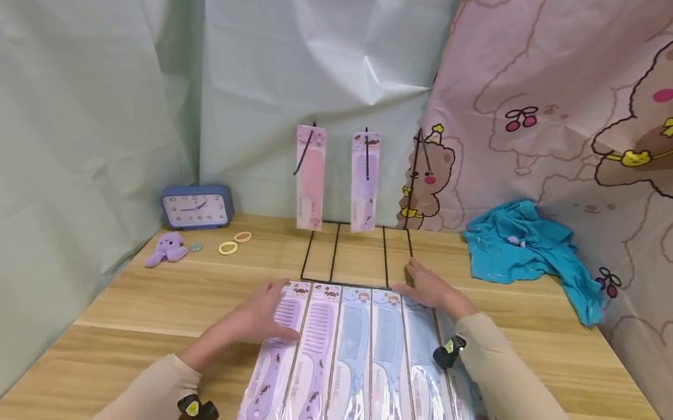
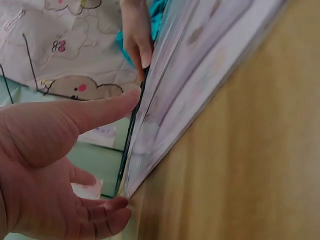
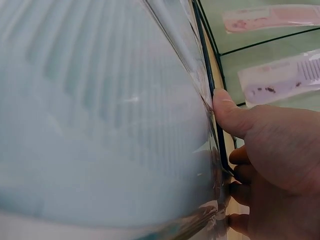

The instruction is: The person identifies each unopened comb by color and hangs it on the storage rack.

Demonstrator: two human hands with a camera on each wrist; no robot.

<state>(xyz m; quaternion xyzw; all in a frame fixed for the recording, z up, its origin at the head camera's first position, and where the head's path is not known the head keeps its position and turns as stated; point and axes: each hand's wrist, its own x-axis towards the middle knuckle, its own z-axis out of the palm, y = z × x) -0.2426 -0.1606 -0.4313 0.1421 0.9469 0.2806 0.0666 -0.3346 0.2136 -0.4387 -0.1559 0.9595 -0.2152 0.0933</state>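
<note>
Packaged combs lie side by side in a row: two purple combs (image 1: 316,342) on the left and several blue combs (image 1: 385,361) on the right. My left hand (image 1: 258,313) is at the upper left end of the row, its thumb stretched over the purple packages. In the left wrist view, that hand (image 2: 65,150) spreads thumb and fingers around the package corner. My right hand (image 1: 428,288) rests by the front right corner of a black wire rack (image 1: 342,283). The right wrist view has its thumb (image 3: 225,107) touching the wire at the packages' top edge, fingers loosely bent.
A pink comb (image 1: 311,181) and a purple comb (image 1: 364,186) in packages hang from the rack's hooks. Back left are a blue clock (image 1: 196,207), a purple plush toy (image 1: 167,248) and hair ties (image 1: 228,248). Teal cloth (image 1: 520,243) lies back right.
</note>
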